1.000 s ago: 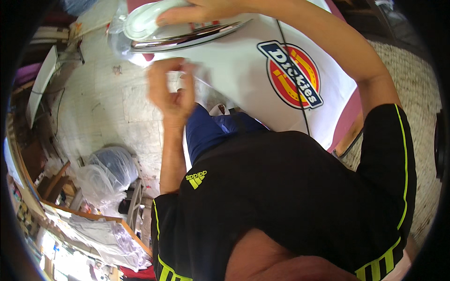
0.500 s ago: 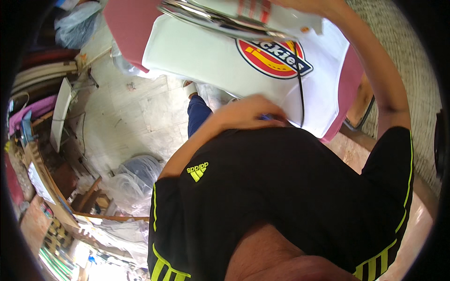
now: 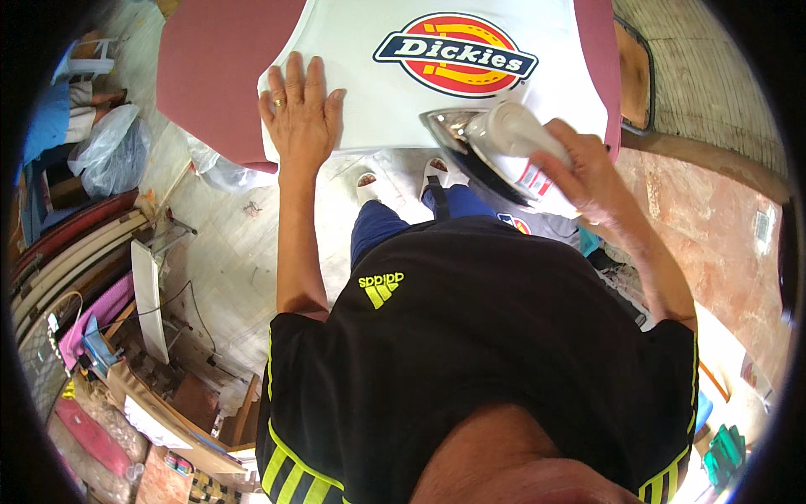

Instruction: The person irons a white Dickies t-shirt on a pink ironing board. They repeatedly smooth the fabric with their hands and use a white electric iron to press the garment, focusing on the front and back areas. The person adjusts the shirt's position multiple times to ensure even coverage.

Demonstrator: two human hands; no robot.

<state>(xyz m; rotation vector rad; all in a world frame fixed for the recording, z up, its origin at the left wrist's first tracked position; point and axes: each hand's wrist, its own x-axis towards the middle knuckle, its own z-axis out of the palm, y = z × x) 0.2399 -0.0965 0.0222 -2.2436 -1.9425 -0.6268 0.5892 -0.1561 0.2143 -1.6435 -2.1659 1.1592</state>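
Observation:
A white cloth garment (image 3: 353,59) with a red and yellow oval emblem (image 3: 457,55) crossed by a dark banner lies spread over a maroon ironing board (image 3: 214,80). My left hand (image 3: 300,122) rests flat at the garment's near left corner, fingers spread, a ring on one finger. In my right hand (image 3: 583,168) is the white handle of a clothes iron (image 3: 499,139). The iron tilts over the board's near right edge, its shiny soleplate partly showing and its tip over the cloth. Whether it touches the cloth, I cannot tell.
Under the board's near edge are my feet in light shoes (image 3: 374,186). Plastic bags (image 3: 113,155) lie on the floor at left, near stacked long boards (image 3: 80,244) and a white panel (image 3: 151,298). A person in blue (image 3: 50,122) is at the far left. A ridged surface (image 3: 714,76) lies at right.
The iron has come from the board's far side to its near right edge, in my right hand. My left hand has moved from near my body onto the garment and lies flat.

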